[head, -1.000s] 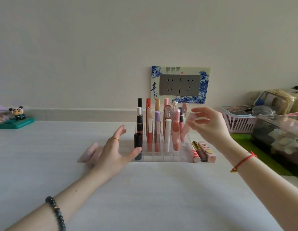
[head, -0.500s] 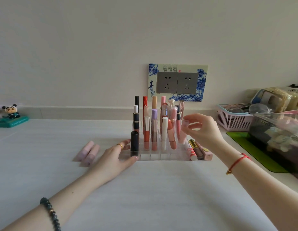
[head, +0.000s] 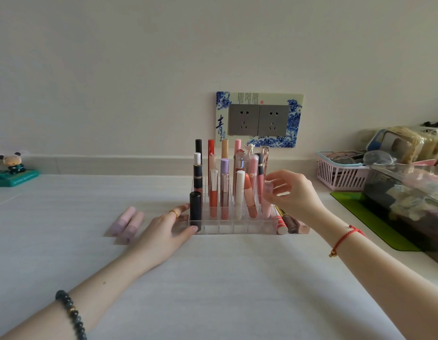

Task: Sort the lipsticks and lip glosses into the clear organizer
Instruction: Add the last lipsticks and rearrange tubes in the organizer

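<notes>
The pale pink lip gloss (head: 267, 204) stands slightly tilted, its foot apparently inside the clear organizer's (head: 232, 230) right-hand column. It could snag a divider or nudge the leaning orange gloss (head: 250, 200) just beside it and upset the crowded row. The right hand (head: 292, 195) pinches its top. The left hand (head: 164, 229), fingers straight, touches the organizer's front left corner, well apart from that gloss. Three loose tubes (head: 287, 223) lie just right of the organizer, and two pink tubes (head: 126, 223) lie left.

View: head — one wide-angle camera.
Facing: forward and slightly down, across the table (head: 237, 278) to the wall (head: 139, 69).
Nearness: close — clear organizer (head: 233, 228) centred in frame.
</notes>
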Action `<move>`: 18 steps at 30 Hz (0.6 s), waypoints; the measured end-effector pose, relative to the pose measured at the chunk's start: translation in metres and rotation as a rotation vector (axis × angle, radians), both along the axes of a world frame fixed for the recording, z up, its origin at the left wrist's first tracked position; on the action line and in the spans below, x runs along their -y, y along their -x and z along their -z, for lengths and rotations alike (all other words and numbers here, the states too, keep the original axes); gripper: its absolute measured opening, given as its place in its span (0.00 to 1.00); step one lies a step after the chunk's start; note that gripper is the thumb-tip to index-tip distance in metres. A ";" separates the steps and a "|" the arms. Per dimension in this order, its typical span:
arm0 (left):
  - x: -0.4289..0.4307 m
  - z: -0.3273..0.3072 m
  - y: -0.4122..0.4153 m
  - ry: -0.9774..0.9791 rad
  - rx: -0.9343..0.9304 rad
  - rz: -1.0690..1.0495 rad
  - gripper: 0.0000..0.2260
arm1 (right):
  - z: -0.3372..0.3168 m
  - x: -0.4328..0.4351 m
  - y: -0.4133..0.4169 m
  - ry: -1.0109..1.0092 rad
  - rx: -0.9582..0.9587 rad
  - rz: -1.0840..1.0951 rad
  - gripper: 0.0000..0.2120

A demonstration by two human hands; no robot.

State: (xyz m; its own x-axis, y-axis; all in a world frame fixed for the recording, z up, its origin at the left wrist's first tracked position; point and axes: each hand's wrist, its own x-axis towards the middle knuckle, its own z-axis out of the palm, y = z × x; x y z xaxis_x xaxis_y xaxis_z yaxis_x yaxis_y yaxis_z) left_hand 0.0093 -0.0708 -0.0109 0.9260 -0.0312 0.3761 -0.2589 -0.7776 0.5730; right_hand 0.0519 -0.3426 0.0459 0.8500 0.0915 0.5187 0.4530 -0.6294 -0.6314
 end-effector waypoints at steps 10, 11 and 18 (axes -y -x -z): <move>0.001 -0.001 0.001 0.016 0.001 0.011 0.24 | 0.001 0.001 -0.002 0.008 -0.012 0.000 0.12; 0.001 0.000 0.000 0.018 -0.001 0.012 0.24 | 0.000 0.001 -0.002 0.011 -0.015 0.000 0.12; 0.000 0.000 0.001 0.020 0.001 0.021 0.25 | -0.016 0.008 0.005 -0.044 -0.006 -0.003 0.14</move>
